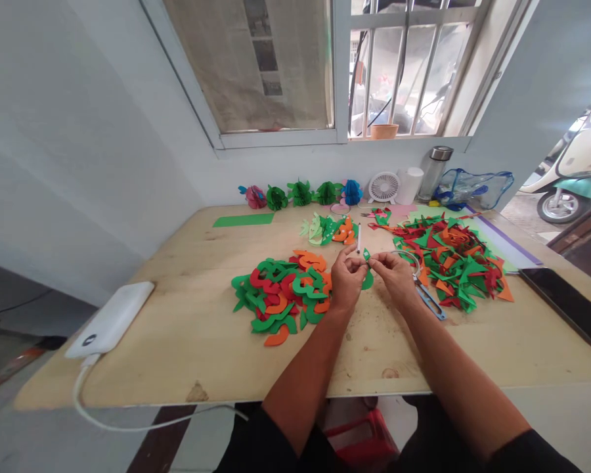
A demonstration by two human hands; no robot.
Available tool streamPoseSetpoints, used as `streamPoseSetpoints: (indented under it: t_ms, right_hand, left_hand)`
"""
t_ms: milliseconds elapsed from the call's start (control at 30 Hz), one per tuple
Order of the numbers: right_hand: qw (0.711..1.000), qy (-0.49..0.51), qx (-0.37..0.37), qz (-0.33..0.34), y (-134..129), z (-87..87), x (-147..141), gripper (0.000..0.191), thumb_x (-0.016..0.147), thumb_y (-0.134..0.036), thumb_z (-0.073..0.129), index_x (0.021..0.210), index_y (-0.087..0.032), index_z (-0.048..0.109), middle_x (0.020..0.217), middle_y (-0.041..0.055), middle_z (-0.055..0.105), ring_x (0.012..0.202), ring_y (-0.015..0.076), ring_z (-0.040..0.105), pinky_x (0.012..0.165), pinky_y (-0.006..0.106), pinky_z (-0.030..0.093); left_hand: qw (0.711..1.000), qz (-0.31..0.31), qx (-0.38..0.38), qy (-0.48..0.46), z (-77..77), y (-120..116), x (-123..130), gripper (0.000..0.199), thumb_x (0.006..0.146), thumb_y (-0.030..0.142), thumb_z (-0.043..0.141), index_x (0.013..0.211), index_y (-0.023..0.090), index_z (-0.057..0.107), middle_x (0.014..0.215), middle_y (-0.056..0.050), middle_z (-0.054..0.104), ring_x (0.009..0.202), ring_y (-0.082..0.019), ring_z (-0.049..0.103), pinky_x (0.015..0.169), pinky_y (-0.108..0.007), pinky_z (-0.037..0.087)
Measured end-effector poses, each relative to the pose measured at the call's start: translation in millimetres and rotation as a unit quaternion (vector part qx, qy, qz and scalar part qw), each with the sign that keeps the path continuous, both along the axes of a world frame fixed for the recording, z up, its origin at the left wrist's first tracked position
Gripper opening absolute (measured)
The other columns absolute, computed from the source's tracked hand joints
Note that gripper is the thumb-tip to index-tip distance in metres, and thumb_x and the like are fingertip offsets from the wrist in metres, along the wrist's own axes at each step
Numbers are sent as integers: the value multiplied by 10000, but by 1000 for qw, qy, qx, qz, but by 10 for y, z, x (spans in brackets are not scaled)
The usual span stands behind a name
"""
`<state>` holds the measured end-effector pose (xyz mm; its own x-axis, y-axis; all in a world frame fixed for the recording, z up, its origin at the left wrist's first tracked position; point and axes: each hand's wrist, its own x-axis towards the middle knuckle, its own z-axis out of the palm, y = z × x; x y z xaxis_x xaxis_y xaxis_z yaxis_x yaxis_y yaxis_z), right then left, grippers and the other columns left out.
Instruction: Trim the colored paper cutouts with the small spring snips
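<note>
I see L hand & R hand tog., fingertips pinching green paper pc, left of scrap pile. Prob. v. light, creases easily; I'd grip edges.

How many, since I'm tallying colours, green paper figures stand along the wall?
3: one green figure beside the pink figure, a second green figure mid-row, a third green figure beside the blue figure. More could be hidden behind.
</note>
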<state>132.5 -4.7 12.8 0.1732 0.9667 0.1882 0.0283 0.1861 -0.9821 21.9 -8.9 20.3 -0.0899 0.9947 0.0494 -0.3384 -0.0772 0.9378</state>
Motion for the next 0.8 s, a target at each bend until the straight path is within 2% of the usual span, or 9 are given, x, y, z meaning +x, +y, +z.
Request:
streamPoseSetpoints:
  t_ms: [167,300,367,667,800]
  right_hand:
    - [999,28,-8,-34,32,-8,31,247,575,-403,744,629,-176,664,582,-11,609,559,113,506,538,242,391]
    - [997,55,-5,-57,66,-29,69,236,566,-392,753,636,-181,673,588,-18,616,554,104,498,545,239,391]
    - [996,64,-4,-59,73,-32,77,229,569,-385,751,632,-181,671,592,-19,617,559,103,502,558,242,397]
    - [995,82,-26,-55,67,-12,72,239,560,-391,753,639,-180,671,592,-14,612,557,109,498,557,258,386]
    - [992,113,-38,-39,69,-9,69,244,540,-376,776,637,-184,662,607,-17,607,566,104,494,557,251,381]
  left_hand:
    - [999,-17,-27,0,10,-7,3,489,570,114,706,1046,146,602,649,19,644,570,-90,576,597,-199,437]
    - [998,-26,-56,3,21,2,-9,169,576,127,698,736,131,644,593,7,636,550,-96,575,591,-210,444]
    - [997,-40,-65,4,28,6,-11,96,574,143,704,634,131,629,554,7,622,536,-96,569,598,-218,452]
    - [991,-92,-101,13,58,4,-15,82,563,163,698,540,128,628,495,13,586,467,-75,498,503,-195,393]
    - [995,-52,-82,13,65,0,-35,60,585,157,679,552,128,638,499,19,585,485,-71,504,541,-194,402]
